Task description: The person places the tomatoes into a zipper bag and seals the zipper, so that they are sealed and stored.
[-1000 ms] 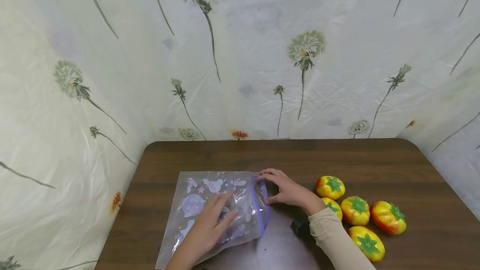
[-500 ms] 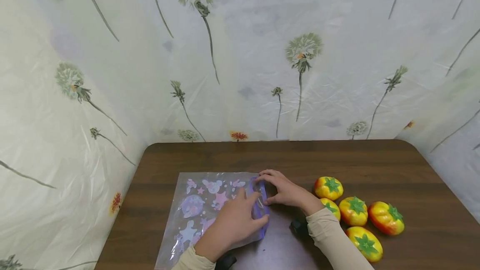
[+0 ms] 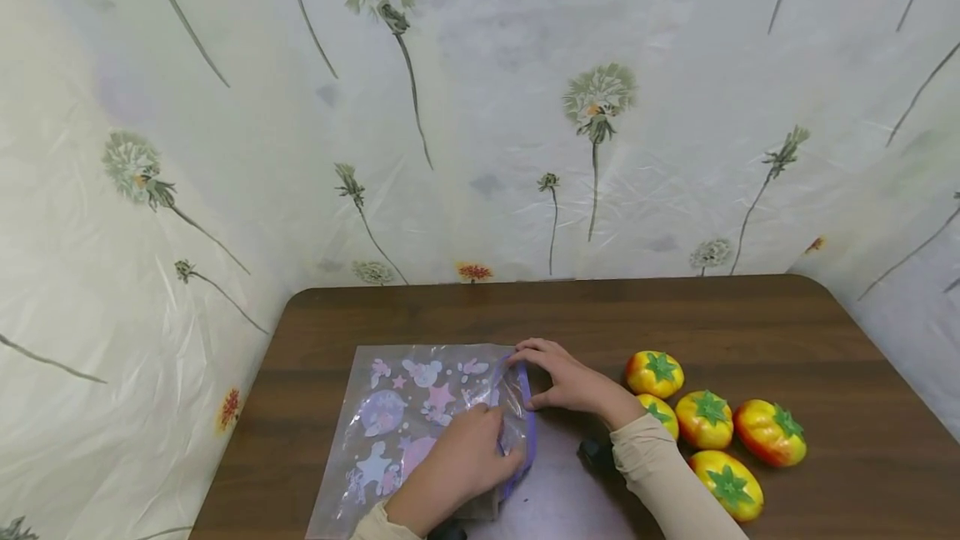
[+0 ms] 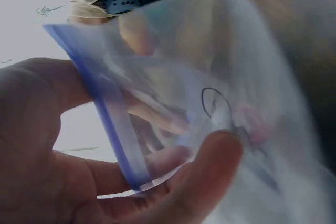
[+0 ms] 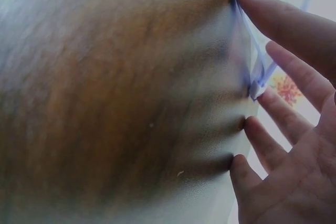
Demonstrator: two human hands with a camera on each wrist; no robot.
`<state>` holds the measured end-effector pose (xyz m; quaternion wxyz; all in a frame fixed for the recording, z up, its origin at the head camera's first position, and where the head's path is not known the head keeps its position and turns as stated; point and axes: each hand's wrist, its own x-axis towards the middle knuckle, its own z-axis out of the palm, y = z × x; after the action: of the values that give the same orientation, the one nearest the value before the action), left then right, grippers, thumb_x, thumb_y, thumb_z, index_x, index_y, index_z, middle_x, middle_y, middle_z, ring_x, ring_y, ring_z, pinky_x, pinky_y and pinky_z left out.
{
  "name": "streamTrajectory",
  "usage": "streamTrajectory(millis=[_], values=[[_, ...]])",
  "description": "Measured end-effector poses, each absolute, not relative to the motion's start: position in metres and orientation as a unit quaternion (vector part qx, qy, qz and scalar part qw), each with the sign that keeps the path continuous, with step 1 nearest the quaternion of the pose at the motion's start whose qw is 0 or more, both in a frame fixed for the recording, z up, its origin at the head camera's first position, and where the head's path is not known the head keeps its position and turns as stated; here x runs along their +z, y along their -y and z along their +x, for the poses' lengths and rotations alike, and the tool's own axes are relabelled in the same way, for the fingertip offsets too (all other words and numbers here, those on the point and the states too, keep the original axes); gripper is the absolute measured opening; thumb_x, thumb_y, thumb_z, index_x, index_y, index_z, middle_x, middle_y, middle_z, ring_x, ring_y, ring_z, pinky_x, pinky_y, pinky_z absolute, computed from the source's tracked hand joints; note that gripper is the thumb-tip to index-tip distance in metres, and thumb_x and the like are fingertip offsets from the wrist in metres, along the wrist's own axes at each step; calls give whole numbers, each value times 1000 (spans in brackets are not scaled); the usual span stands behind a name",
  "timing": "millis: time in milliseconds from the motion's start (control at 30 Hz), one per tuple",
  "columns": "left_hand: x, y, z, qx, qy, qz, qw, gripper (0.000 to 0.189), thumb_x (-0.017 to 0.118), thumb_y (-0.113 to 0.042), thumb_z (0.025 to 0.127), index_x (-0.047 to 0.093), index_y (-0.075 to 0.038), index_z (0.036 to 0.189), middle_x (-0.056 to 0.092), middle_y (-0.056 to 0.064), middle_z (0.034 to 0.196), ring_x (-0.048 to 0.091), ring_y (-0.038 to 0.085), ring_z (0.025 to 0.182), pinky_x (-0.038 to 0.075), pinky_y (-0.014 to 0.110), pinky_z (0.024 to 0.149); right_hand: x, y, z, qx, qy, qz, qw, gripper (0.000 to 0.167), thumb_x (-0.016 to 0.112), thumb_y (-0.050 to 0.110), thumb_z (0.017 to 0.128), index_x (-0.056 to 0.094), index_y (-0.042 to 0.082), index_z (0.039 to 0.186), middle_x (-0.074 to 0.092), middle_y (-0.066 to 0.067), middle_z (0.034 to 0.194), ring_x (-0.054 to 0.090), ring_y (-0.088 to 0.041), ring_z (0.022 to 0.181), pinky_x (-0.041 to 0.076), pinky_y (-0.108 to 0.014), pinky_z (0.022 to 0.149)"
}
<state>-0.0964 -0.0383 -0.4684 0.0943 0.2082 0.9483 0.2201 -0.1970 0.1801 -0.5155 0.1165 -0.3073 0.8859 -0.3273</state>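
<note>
A clear zip bag (image 3: 382, 415) with pastel star and bunny prints lies flat on the table, its purple-edged mouth to the right. My left hand (image 3: 468, 461) grips the near part of the mouth, fingers curled. In the left wrist view, the purple strip (image 4: 107, 124) runs past the hand and some fingers show through the clear plastic. My right hand (image 3: 573, 382) rests at the far corner of the mouth, thumb and fingers spread. In the right wrist view, its fingertips stand on the table beside the purple strip and a small white zip slider (image 5: 256, 89).
Several yellow-red, fruit-shaped pieces with green leafy tops, one of them a front piece (image 3: 727, 486), lie to the right by the right forearm. A black wrist device (image 3: 596, 455) sits under the right wrist. Flower-printed sheeting (image 3: 480, 148) hangs behind the brown table (image 3: 420, 311).
My left hand has moved right from the middle of the bag to its mouth and curled its fingers on the plastic there. The right hand stays at the far corner.
</note>
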Motion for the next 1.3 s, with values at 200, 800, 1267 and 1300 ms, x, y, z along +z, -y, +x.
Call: streamTrajectory(millis=[200, 800, 1267, 1300], values=[[-475, 49, -87, 248, -946, 177, 109, 70, 83, -44, 79, 63, 4, 126, 63, 14, 122, 68, 31, 105, 60, 45, 90, -515, -180, -197, -327, -887, -300, 125, 58, 85, 18, 83, 63, 14, 136, 47, -19, 152, 38, -45, 142, 36, -69, 116], [-498, 72, -71, 397, -909, 122, 18, 96, 94, -22, 70, 46, -8, 152, 56, 7, 135, 53, -4, 62, 50, 19, 59, -518, -180, -193, -336, -888, -294, 113, 65, 88, 24, 81, 60, 17, 139, 51, -14, 149, 41, -40, 141, 37, -66, 117], [-516, 81, -73, 464, -877, 124, 15, 91, 95, -20, 69, 48, -8, 146, 54, 5, 134, 59, -4, 63, 49, 17, 63, -519, -180, -192, -340, -890, -277, 127, 64, 87, 27, 82, 60, 20, 139, 47, -16, 153, 36, -44, 146, 33, -70, 117], [-517, 81, -73, 465, -876, 125, 14, 91, 95, -21, 69, 48, -8, 146, 55, 4, 132, 59, -4, 63, 49, 18, 64, -519, -180, -192, -339, -890, -276, 127, 63, 87, 27, 82, 60, 20, 139, 47, -16, 154, 35, -44, 147, 33, -70, 118]])
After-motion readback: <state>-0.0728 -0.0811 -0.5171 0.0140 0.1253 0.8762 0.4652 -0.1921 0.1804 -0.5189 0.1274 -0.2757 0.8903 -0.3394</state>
